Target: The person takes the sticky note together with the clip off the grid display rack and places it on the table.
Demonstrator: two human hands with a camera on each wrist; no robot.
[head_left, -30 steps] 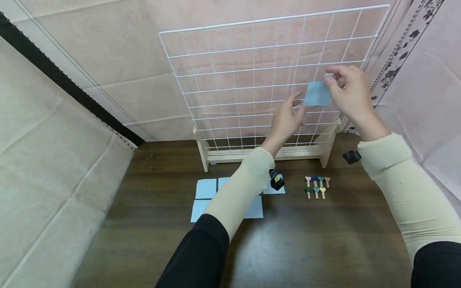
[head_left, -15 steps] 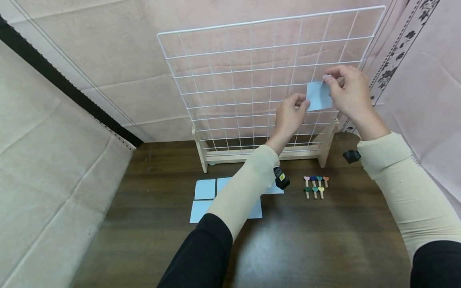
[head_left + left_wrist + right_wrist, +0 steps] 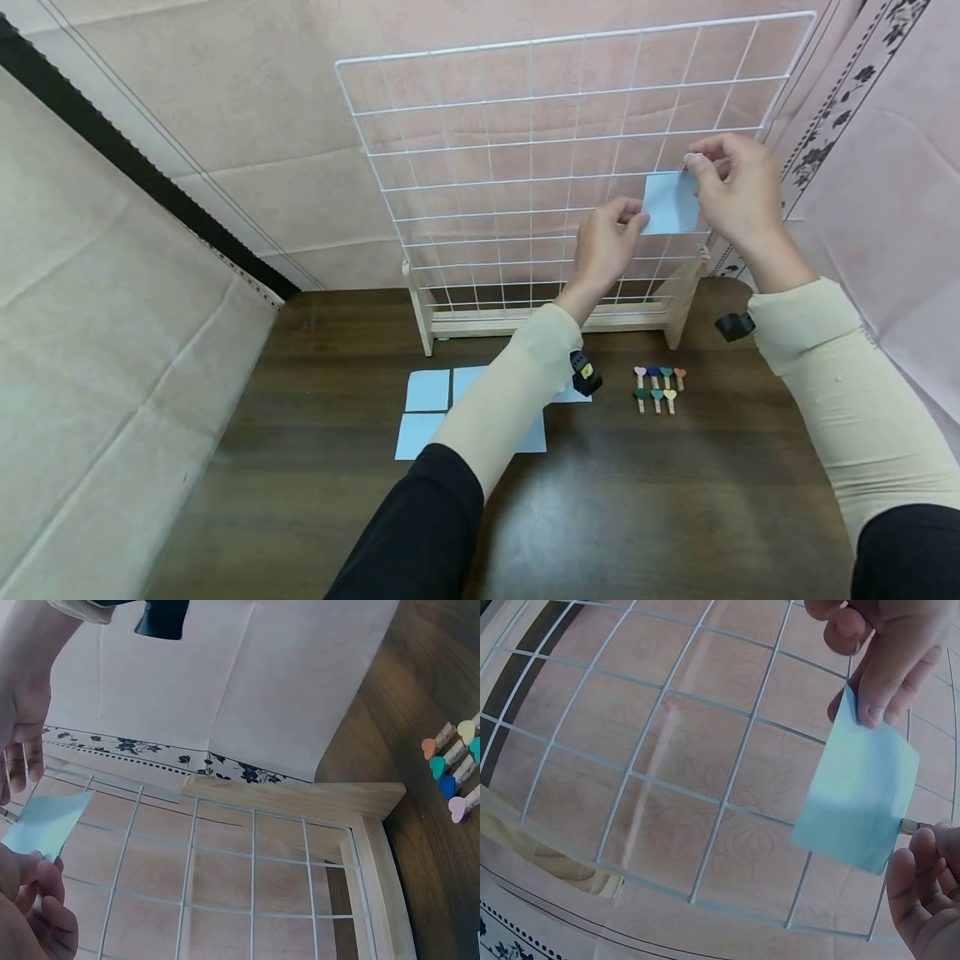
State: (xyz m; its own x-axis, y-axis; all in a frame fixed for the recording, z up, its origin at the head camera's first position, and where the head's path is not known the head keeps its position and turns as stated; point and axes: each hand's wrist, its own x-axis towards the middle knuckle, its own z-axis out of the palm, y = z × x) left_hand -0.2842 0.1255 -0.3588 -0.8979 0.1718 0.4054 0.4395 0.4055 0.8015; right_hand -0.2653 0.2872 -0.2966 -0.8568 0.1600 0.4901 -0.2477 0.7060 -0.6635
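A light blue square of paper (image 3: pixel 670 205) lies up against the white wire grid (image 3: pixel 577 38), high on its right side. My left hand (image 3: pixel 604 243) pinches the paper's left edge between thumb and fingers, which the right wrist view also shows. At the top edge, my right hand (image 3: pixel 738 185) pinches a small wooden clothespin (image 3: pixel 910 826) with a pale heart on it. In the right wrist view the clothespin's tip meets the paper's edge, and the fingers hide most of its body.
The grid stands in a pale wooden base (image 3: pixel 480 327) on a dark wooden table (image 3: pixel 675 500). Several blue paper squares (image 3: pixel 427 391) lie in rows, partly under my left forearm. To their right are several heart clothespins (image 3: pixel 657 396). Cloth walls (image 3: pixel 150 333) enclose the table.
My left hand has moved a little right and closed its fingers on the paper's left edge. The paper now hangs straighter along the grid. The right hand stays nearly in place with the clothespin.
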